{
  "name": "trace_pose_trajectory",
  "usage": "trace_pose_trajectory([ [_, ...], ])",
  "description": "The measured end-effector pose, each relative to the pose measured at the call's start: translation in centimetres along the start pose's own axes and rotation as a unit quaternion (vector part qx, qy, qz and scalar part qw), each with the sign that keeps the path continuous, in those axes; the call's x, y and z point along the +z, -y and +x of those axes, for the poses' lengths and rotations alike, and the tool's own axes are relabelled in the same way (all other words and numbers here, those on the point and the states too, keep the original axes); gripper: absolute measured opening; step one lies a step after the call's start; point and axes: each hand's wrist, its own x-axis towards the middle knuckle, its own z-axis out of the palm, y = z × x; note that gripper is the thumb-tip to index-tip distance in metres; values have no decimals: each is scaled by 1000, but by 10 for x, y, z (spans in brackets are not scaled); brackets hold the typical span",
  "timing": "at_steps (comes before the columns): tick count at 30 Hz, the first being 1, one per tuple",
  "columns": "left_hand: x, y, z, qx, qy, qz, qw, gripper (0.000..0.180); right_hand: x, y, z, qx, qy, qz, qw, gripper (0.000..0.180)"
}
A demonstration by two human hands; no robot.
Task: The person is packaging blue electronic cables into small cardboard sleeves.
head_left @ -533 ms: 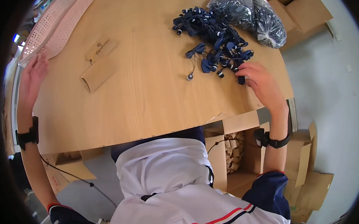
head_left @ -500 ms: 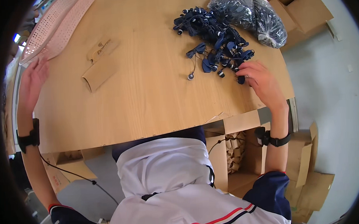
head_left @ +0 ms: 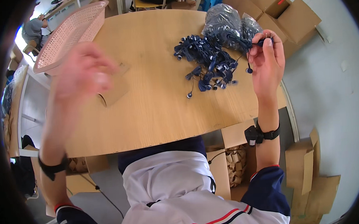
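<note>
Lifted over the right side of the table, my right hand pinches a bundle of dark earphones; one earbud dangles below it on its cord. Beside it lies a tangled pile of dark blue earphones, several with pale-rimmed earbuds. My left hand hovers over the left of the table, smeared by motion, so its fingers are hard to read. Partly hidden behind it are flat brown cardboard pieces on the wooden table.
A pink perforated basket stands at the far left edge. Plastic bags of earphones sit behind the pile. Open cardboard boxes stand at the far right. Under the table edge, a box holds brown folded pieces. People sit in the background.
My right hand has picked earphones off the pile and raised them. The left hand has moved right, from beside the basket to over the cardboard pieces. The view has tilted toward the far side.
</note>
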Motion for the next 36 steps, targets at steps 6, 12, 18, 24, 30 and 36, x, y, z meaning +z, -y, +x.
trace_pose_trajectory([
  [6,85,-3,55,244,-21,128,961,49,54,23,14,-84,37,-62,994,21],
  [12,107,-4,89,150,21,-298,942,29,78,24,13,-142,27,-43,989,20],
  [18,106,-4,85,94,-28,-334,938,26,89,20,-4,-71,74,-86,991,18],
  [24,97,2,71,98,-14,-193,976,29,103,22,-15,4,88,-100,991,25],
  [30,83,8,54,84,-11,-107,991,27,103,21,-20,90,145,-164,972,27],
  [36,56,23,31,-31,139,-104,984,31,107,11,-11,-7,113,-93,989,15],
])
